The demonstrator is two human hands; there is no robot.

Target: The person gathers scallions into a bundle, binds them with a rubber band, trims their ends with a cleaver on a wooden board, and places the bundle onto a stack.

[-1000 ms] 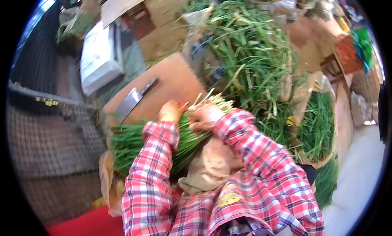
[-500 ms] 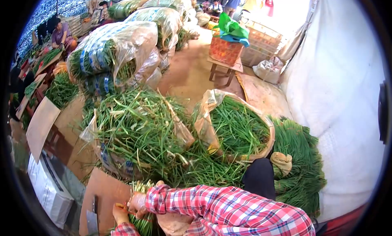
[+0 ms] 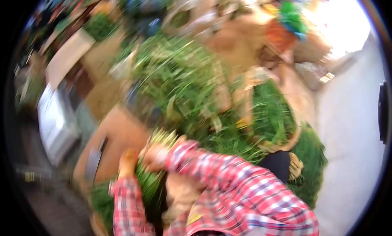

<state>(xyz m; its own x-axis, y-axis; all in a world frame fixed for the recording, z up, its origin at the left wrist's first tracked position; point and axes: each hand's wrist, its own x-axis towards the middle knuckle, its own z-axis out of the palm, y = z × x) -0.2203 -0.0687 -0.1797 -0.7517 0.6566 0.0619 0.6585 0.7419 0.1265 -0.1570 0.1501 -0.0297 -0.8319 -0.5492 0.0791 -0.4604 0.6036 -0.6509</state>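
A bundle of long green stalks point(image 3: 149, 178) with pale cut ends lies across my lap. My right hand point(image 3: 155, 156) wraps round it just below the pale ends. At the bundle's left side is my left hand point(image 3: 128, 162), its fingers closed near the stalks; motion blur hides what they pinch. The brown board point(image 3: 122, 131) lies just beyond my hands. On its left part rests a knife point(image 3: 94, 160) with a wide blade and a dark handle, touched by neither hand.
A large heap of loose green stalks point(image 3: 179, 80) rises ahead. Right of it stands an open bag of greens point(image 3: 271, 113), with more greens point(image 3: 310, 162) beside the white sheet point(image 3: 351, 113). A white box point(image 3: 57, 125) sits at left. A red crate point(image 3: 281, 33) is farther back.
The view swung right and up, then partly back down and left, and is now blurred. Both hands remain at the bundle. The knife still lies on the board.
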